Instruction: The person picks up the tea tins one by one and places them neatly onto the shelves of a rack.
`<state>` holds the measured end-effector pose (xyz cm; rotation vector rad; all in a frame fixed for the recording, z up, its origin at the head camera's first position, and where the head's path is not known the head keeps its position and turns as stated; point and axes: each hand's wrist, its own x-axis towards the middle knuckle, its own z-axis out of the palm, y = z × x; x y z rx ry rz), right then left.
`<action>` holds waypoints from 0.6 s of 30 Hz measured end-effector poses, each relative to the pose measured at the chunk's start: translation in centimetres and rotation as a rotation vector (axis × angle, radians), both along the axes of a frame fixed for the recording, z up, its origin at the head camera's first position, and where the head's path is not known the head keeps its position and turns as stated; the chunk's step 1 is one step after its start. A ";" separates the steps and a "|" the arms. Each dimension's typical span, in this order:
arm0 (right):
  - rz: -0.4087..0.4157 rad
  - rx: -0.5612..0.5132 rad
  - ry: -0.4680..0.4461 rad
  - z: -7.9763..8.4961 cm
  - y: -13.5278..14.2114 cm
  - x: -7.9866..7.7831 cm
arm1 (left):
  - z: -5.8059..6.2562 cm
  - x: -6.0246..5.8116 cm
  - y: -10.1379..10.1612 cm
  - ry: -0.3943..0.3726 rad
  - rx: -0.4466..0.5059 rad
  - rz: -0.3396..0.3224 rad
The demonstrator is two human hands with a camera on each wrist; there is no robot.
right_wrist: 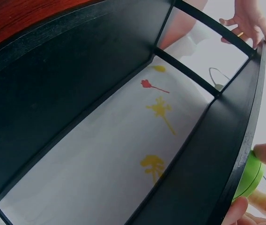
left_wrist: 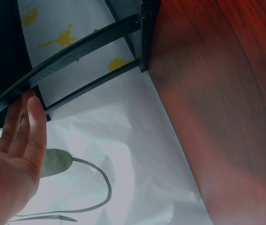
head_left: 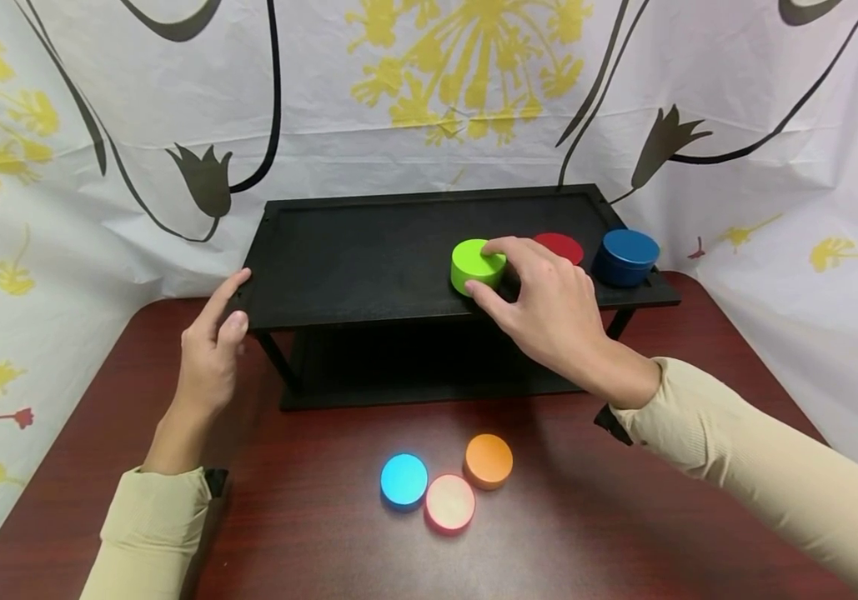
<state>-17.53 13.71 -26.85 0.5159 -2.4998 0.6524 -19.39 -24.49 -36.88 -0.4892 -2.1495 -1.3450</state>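
Note:
A bright green round tin (head_left: 477,267) sits at the front of the black rack's top shelf (head_left: 353,258). My right hand (head_left: 549,304) pinches it between thumb and fingers; in the right wrist view the green tin (right_wrist: 250,176) shows past the shelf edge. Beside that hand are a red round lid (head_left: 559,247), partly covered by it, and a blue round tin (head_left: 627,257) at the shelf's right end. My left hand (head_left: 207,358) touches the rack's left end, its fingers fairly straight. In the left wrist view the left hand (left_wrist: 18,150) has its fingertips at the rack's rail (left_wrist: 77,49).
On the reddish-brown table (head_left: 308,533), in front of the rack, lie a light blue disc (head_left: 403,481), a pale disc with a pink rim (head_left: 450,503) and an orange disc (head_left: 489,461). A white flower-patterned sheet (head_left: 413,158) hangs behind and at both sides.

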 end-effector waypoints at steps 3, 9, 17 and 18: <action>-0.003 -0.003 -0.002 0.0 -0.1 0.0 | 0.1 0.1 0.0 -0.003 0.000 0.000; -0.012 0.001 0.001 0.0 -0.1 0.1 | 1.0 0.8 0.6 0.001 -0.004 -0.001; -0.010 -0.002 0.026 -0.1 -0.2 0.2 | 2.1 1.5 1.2 -0.002 0.002 -0.008; -0.014 -0.003 0.032 -0.1 -0.2 0.2 | 1.9 1.3 1.1 -0.003 0.003 -0.009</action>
